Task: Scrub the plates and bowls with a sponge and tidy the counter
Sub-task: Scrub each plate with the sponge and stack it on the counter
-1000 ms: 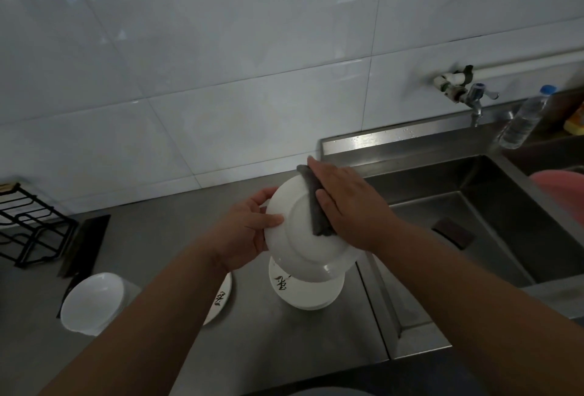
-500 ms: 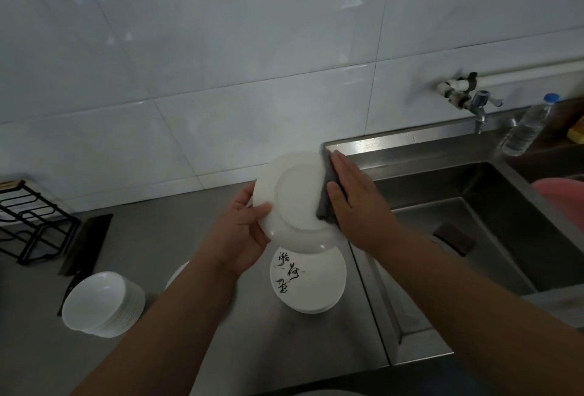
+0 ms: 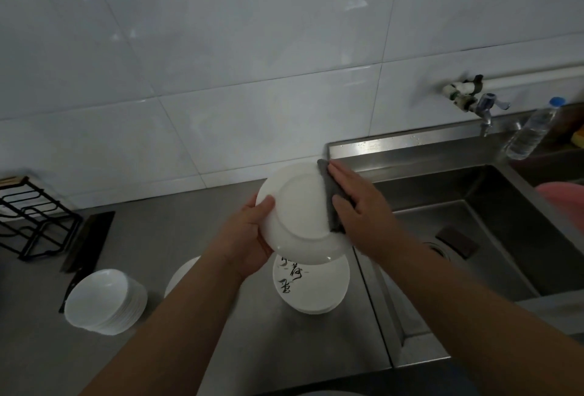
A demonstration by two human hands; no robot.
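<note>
Gripping the left rim of a round white ceramic plate (image 3: 300, 215), the left hand (image 3: 249, 231) curls its thumb over the edge and holds the plate tilted above the grey steel counter (image 3: 177, 237). The right hand (image 3: 360, 209), fingers straight and together, presses a flat dark grey sponge (image 3: 331, 203) on the right side of the plate. Just under it lies a stack of white plates with black writing (image 3: 311, 288), and a stack of white bowls (image 3: 106, 301) stands to the left. Farther back, the steel sink (image 3: 410, 146) contains a dark rectangular pad (image 3: 456, 239).

Grips plate (image 3: 297, 209) rim with left hand (image 3: 246, 237), thumb on top. Presses sponge (image 3: 335, 222) flat with right hand (image 3: 360, 206), fingers straight and together. Holds both bare forearms out front, angled toward each other
</note>
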